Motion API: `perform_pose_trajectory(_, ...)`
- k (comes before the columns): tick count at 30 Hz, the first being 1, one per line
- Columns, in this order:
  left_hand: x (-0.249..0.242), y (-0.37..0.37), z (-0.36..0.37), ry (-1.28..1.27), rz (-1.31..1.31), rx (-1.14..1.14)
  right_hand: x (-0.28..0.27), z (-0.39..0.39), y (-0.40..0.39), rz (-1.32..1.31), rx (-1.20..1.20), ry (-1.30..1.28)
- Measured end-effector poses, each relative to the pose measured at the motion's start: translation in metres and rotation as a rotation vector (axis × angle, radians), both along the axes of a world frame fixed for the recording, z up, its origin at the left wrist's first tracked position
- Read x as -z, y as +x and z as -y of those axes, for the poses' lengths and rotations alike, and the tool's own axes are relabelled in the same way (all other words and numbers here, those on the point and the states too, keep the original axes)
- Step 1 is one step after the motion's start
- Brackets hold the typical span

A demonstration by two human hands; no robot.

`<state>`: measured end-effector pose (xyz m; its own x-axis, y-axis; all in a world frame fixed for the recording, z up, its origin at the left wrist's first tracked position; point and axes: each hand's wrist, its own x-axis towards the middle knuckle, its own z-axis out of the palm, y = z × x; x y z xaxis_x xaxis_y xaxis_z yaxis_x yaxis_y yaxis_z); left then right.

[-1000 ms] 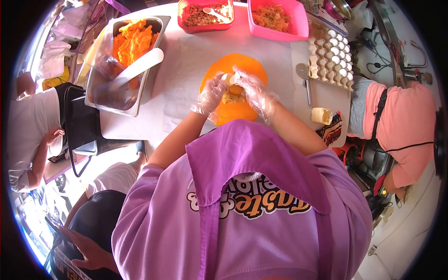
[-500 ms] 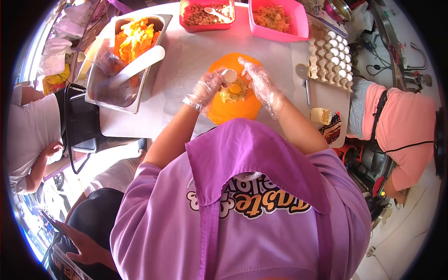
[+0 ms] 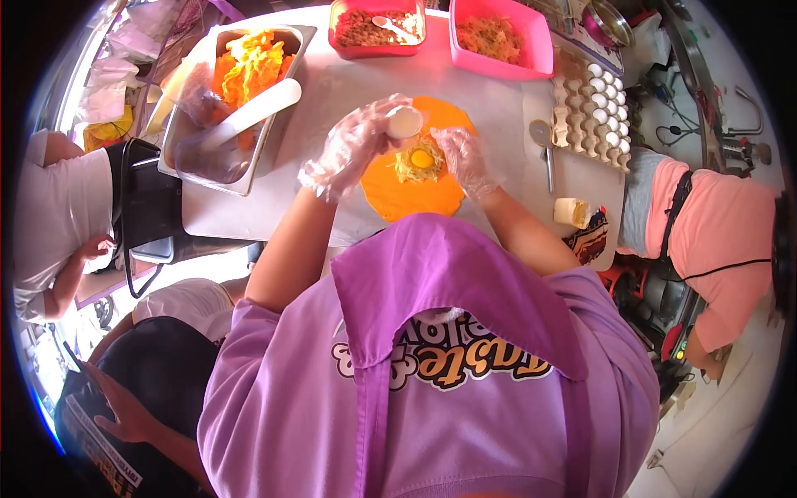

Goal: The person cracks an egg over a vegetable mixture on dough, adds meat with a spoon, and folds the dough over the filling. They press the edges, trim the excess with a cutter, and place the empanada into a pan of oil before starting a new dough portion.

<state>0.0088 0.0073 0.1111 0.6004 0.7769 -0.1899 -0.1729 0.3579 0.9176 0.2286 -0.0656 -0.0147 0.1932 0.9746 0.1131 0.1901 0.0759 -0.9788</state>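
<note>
Orange wrapper (image 3: 398, 195), yellow yolk (image 3: 422, 158) (bright), pink tubs (image 3: 538, 50), purple apron (image 3: 432, 282)

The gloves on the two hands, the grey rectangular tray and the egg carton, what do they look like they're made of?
Gloves on the left hand and right hand: thin clear plastic film, crinkled and glossy. Grey rectangular tray: probably stainless steel, with a dull metallic sheen. Egg carton: likely moulded paper pulp, matte beige and rough.

White table (image 3: 332, 100), orange wrap (image 3: 415, 195), metal tray (image 3: 187, 162), pink tubs (image 3: 531, 58), egg carton (image 3: 594, 108)
</note>
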Motion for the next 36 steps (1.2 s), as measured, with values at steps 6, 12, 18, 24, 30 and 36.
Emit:
perform_pose_trajectory(6,0.049,-0.076,0.077,-0.212,0.273,-0.149,-0.002,0.019,0.008,0.673,-0.105,0.24)
perform_pose_trajectory(12,0.109,-0.157,0.192,-0.684,0.065,-0.32,-0.003,0.021,0.008,0.705,-0.127,0.22)
perform_pose_trajectory(18,0.215,-0.188,0.216,-0.825,0.039,-0.182,-0.006,0.017,0.007,0.723,-0.132,0.221)
perform_pose_trajectory(24,0.271,-0.187,0.184,-0.632,-0.354,-0.212,-0.007,0.016,0.007,0.728,-0.139,0.18)
perform_pose_trajectory(30,0.333,-0.18,0.182,-0.368,-0.389,-0.07,-0.007,0.016,0.007,0.823,-0.161,0.125)
perform_pose_trajectory(36,0.355,-0.165,0.193,-0.098,-0.436,0.022,-0.007,0.018,0.005,0.785,-0.15,0.075)
